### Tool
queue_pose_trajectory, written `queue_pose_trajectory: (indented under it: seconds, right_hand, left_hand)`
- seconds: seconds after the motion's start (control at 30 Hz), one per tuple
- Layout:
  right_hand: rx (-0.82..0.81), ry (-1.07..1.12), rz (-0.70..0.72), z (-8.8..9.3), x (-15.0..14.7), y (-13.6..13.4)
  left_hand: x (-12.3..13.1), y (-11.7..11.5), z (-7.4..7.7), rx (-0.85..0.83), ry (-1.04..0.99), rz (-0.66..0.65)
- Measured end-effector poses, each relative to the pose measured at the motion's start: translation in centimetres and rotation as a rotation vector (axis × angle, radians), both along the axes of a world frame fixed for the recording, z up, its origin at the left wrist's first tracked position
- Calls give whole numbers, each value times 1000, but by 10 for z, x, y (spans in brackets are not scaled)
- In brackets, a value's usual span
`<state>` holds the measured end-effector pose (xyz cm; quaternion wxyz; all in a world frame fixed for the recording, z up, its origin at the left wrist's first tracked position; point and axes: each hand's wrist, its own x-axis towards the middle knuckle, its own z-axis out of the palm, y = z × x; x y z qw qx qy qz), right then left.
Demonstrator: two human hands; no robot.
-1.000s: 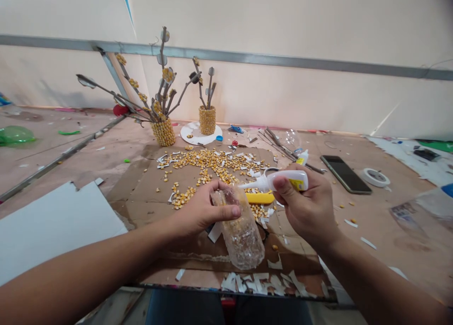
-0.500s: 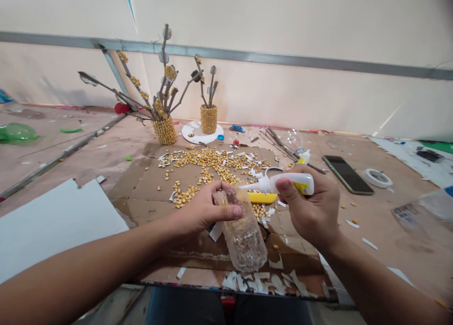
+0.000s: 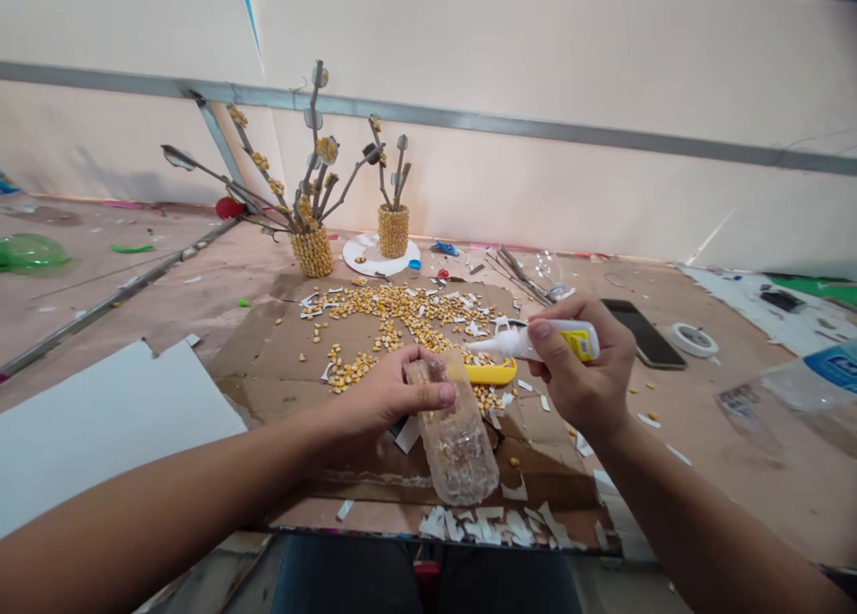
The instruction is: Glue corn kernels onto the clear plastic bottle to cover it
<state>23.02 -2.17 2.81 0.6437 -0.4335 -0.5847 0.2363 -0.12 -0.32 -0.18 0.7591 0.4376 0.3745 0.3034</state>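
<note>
My left hand [image 3: 408,389] is closed around the upper end of a clear, rough-surfaced plastic bottle piece [image 3: 459,453], which tilts over the front of the cardboard. Its thumb lies across the near side. In my right hand [image 3: 589,364] is a white glue bottle [image 3: 566,339] with a yellow label, held nearly level. The nozzle points left, close to the plastic's upper rim; whether it touches I cannot tell. Behind both hands, loose corn kernels [image 3: 402,306] lie spread on the cardboard [image 3: 268,355]. A yellow-handled cutter [image 3: 492,372] rests just below the nozzle, partly hidden.
Two corn-covered pots [image 3: 312,252] with twigs stand at the back, one on a white disc [image 3: 354,255]. Paper scraps [image 3: 495,526] line the front edge. A phone [image 3: 643,333], a tape roll [image 3: 693,339] and a plastic bottle [image 3: 813,377] lie at right; white board [image 3: 113,435] at left.
The glue bottle has shifted slightly right, its nozzle drawing a little away from the plastic piece. The left hand keeps its hold, and the view has shifted slightly.
</note>
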Motion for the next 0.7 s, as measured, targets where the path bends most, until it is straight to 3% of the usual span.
queue_pose_trajectory:
  seconds: [0.13, 0.33, 0.47, 0.7]
  right_hand:
    - [-28, -115, 9, 26, -4, 3]
    - [0, -322, 65, 63, -20, 11]
    - [34, -331, 86, 66, -25, 20]
    - [30, -353, 117, 52, -20, 27]
  left_hand:
    - [1, -2, 2, 13, -40, -20]
    - [1, -4, 12, -2, -207, -162]
    - [-1, -2, 10, 3, -270, -165]
    - [-2, 2, 0, 10, -268, -208]
